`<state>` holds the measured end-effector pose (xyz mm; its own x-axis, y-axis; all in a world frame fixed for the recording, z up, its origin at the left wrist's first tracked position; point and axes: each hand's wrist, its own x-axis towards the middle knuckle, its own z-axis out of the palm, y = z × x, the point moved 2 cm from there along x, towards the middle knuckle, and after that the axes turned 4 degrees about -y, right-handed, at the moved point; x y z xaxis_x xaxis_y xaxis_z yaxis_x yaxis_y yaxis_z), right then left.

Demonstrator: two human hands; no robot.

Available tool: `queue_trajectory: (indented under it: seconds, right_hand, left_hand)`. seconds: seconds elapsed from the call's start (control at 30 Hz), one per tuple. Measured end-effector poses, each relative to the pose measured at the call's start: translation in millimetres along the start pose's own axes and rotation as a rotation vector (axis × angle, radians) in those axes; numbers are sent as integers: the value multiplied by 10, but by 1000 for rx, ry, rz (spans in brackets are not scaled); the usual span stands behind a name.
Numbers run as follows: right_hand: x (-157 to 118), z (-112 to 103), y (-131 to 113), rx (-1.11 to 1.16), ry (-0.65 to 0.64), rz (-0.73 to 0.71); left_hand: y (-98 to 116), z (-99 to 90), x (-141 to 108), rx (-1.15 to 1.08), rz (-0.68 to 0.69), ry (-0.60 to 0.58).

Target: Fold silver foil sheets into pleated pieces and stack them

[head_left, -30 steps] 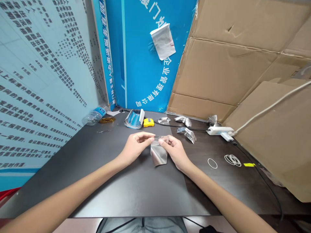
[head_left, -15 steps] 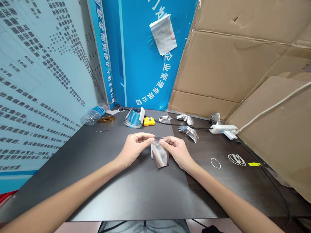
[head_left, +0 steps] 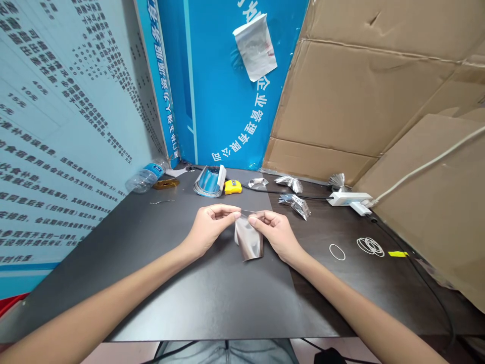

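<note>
Currently, head view | left hand [head_left: 207, 228] and right hand [head_left: 277, 232] each pinch film [head_left: 250, 241] near its top edge | film hangs between them, over table [head_left: 212, 303] | risk: uneven pull could crease it; loose pinch could drop it.

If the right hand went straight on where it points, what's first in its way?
Besides the silvery film it holds, the right hand would probably meet the left hand first; depth is unclear.
</note>
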<state>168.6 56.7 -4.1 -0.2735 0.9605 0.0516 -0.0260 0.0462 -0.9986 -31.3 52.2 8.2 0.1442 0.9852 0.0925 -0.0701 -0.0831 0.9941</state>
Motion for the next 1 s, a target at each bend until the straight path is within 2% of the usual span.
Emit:
queue_trajectory:
  seconds: [0.43,0.6,0.73,0.8,0.87,0.93,1.0]
  right_hand:
    - [-16,8,-2,-26,-15,16]
    - [-2,-9,-20,22,-67,20]
    - [42,-108,-5,-22,7,-16]
    - [41,-155,-10,-206,69,-117]
    - [4,-145,-50,-481,54,-323]
    - [-61,-80,-100,-697,-44,-539]
    - [-125,-8,-139,-777,-156,-662]
  left_hand:
    - [-35,-9,10,-6,-23,-1]
    - [-55,-18,12,-23,-45,-8]
    - [-82,-62,50,4,-51,6]
    - [-100,-93,82,39,-48,23]
    - [-123,-122,115,45,-59,45]
    - [-150,-149,142,11,-77,69]
    - [-176,-173,166,-13,-82,81]
